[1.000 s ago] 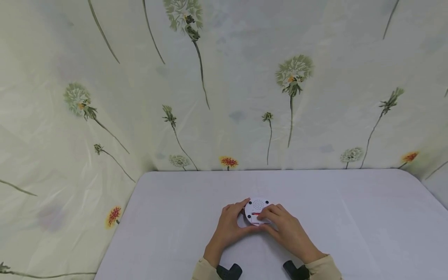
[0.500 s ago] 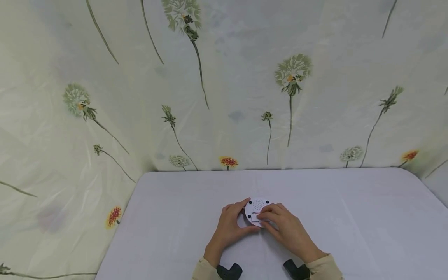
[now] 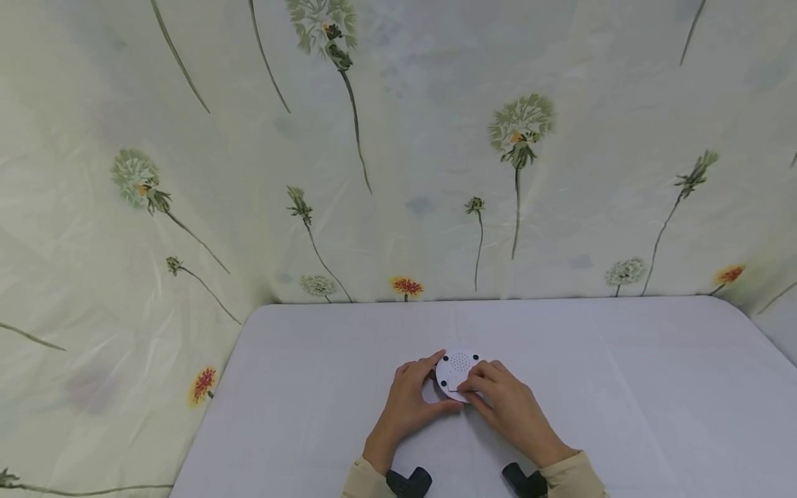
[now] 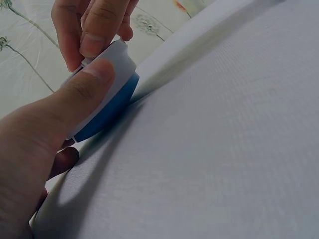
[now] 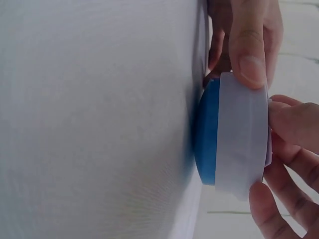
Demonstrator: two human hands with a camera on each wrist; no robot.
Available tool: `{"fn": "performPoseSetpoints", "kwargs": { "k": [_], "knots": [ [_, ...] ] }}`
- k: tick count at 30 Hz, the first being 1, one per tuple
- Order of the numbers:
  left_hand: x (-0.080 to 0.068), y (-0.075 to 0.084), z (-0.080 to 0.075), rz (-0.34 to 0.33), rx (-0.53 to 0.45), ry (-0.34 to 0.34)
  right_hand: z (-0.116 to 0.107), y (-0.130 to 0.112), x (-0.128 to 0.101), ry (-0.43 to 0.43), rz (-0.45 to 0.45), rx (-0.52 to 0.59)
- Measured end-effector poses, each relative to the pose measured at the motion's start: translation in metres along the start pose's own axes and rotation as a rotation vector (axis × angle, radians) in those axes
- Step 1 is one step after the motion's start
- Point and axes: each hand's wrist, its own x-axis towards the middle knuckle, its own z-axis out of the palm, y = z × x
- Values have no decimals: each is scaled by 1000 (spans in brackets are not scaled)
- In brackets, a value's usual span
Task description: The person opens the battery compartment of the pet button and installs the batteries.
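Beige sleeves point(image 3: 569, 472), black wrist-worn cameras point(image 3: 407, 482), bare hands.

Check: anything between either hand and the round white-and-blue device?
Nothing visible. The left hand grips the device by its rim, thumb on the white side wall. The right hand pinches its near edge, fingertips on top. It lies blue face down on the table.

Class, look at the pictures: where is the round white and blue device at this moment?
In the head view the round device lies on the white table, near its front middle, gripped between the left hand and the right hand.
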Motion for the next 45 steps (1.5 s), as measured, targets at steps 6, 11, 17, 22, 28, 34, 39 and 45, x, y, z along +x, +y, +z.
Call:
{"fn": "performPoseSetpoints", "kwargs": {
  "k": [6,11,17,22,28,34,39,45],
  "knots": [
    [1,0,1,-5,0,-2,1,1,0,-13,17,5],
    [0,-1,1,-2,7,7,0,1,0,-34,31,2],
    [1,-1,2,-13,-5,-6,1,3,-1,-9,47,32],
    [1,0,2,-17,-10,-14,6,9,-3,-26,166,144],
    [0,-2,3,-33,-11,-26,14,20,-7,-189,395,390],
    [0,-2,3,-17,-23,-12,15,24,-9,-237,476,468],
    [-4,-3,2,-15,-31,18,15,21,-8,-245,463,498],
    [-1,0,4,-10,-45,6,10,22,-11,-246,496,497]
  ]
}}
